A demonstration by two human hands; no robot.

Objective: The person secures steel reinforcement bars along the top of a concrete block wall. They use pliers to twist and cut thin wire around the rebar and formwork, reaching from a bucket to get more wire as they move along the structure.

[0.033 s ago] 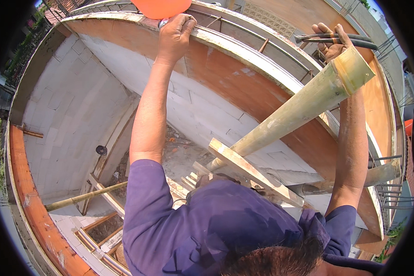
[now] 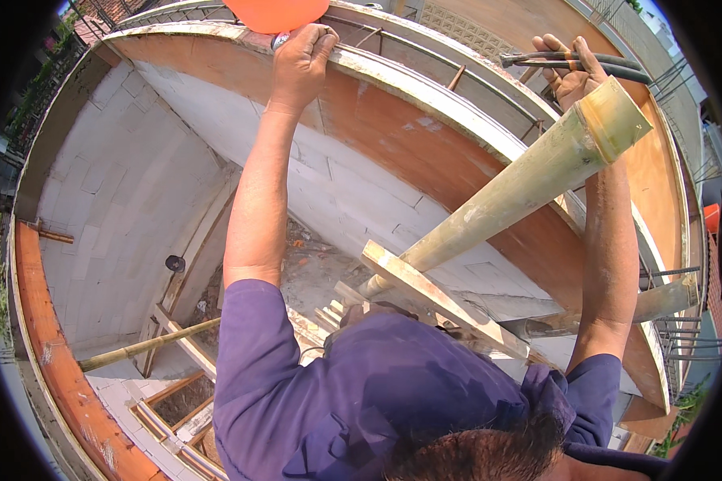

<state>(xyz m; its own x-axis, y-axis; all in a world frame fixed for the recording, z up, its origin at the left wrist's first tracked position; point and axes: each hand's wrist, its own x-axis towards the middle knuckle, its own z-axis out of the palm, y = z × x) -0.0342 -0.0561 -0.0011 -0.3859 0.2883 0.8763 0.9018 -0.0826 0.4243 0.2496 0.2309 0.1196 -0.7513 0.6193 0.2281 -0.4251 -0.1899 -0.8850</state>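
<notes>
My left hand (image 2: 301,68) is raised to the top edge of the plywood formwork (image 2: 377,108), its fingers closed. A small silvery bit shows beside the fingers, but what they hold is hidden. Touching or just behind this hand is a bright orange rounded object (image 2: 277,12), cut off by the frame. My right hand (image 2: 571,76) is up at the far right, behind the top of a thick bamboo pole (image 2: 529,180). Pincers (image 2: 578,62) with long dark handles lie across its fingers, jaws pointing left; the thumb is up and some fingers are loosely curled.
Steel bars (image 2: 457,78) run inside the channel behind the formwork. A wooden plank (image 2: 441,297) crosses the pole's lower part. White block walls (image 2: 112,192) drop to a littered floor on the left. A thinner bamboo pole (image 2: 148,343) and wooden frames (image 2: 168,409) stand lower left.
My right hand has shifted slightly left and up, with the pincers moving along. My left hand has shifted very slightly left with the orange object.
</notes>
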